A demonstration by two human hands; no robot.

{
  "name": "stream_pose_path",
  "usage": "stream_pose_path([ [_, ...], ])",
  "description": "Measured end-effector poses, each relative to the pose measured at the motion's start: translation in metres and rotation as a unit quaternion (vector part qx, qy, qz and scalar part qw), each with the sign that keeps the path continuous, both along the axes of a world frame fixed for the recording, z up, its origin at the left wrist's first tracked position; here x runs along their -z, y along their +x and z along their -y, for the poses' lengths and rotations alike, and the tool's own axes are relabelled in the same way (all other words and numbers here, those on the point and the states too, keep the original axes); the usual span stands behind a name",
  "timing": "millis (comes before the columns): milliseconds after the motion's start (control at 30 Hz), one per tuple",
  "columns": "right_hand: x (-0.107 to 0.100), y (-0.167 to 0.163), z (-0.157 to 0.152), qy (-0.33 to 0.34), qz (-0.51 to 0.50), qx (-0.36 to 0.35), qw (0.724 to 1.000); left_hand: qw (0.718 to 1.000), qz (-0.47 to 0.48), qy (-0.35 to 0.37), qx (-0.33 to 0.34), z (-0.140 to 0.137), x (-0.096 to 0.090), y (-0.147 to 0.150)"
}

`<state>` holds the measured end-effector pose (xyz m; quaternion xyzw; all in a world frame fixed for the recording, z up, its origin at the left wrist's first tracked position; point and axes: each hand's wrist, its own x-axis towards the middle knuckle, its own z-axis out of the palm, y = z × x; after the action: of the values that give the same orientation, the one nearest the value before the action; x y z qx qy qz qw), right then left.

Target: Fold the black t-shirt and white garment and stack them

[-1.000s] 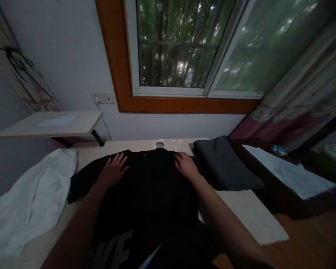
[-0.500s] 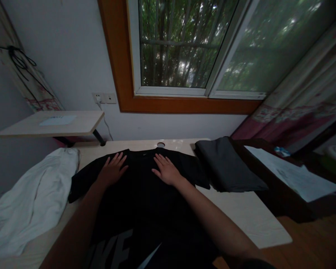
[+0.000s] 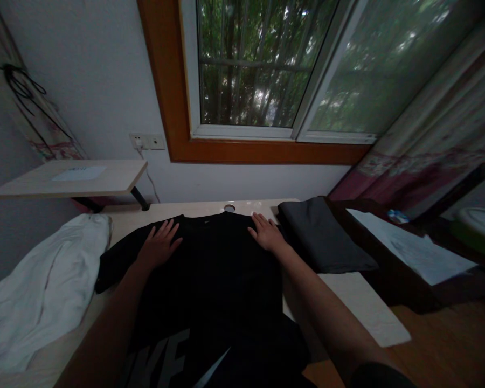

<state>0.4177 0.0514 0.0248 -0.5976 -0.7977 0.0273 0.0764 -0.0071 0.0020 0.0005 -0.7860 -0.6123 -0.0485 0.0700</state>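
Observation:
A black T-shirt lies spread on the pale table, its neckline toward the window. My left hand rests on the shoulder at the left, palm down, fingers stretched and apart. My right hand lies with fingers extended on the opposite shoulder, near the shirt's right edge. On the left, the short sleeve reaches outward; the right sleeve does not show spread out. Grey letters and a pale swoosh appear on black cloth at the bottom; I cannot tell whether that cloth is the same shirt.
White cloth lies at the table's left, below a small raised shelf. A folded dark grey cloth sits close to my right hand. Beyond it, paper sheets lie on a dark surface. The table's rear edge has a round hole.
My right hand has slid right across the shirt, from beside the collar to the shoulder edge. The right sleeve, spread out before, no longer shows that way. My left hand has stayed in place.

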Motion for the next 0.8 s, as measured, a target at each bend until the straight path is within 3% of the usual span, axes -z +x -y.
stream_pose_path([
  [267,-0.010,-0.046,0.024,0.089,0.033,-0.048,0.994,1.000,0.006,0.000,-0.005,0.000,0.001,0.001],
  [400,-0.004,-0.081,0.036,0.046,0.006,-0.116,0.992,1.000,0.006,0.002,-0.008,0.000,0.003,0.001],
  [500,0.005,-0.095,0.034,0.028,-0.013,-0.124,0.992,1.000,0.010,0.003,-0.010,0.001,0.002,0.001],
  [800,0.009,-0.069,-0.010,0.018,-0.038,-0.061,0.997,1.000,0.022,-0.006,-0.006,-0.001,0.000,0.000],
])
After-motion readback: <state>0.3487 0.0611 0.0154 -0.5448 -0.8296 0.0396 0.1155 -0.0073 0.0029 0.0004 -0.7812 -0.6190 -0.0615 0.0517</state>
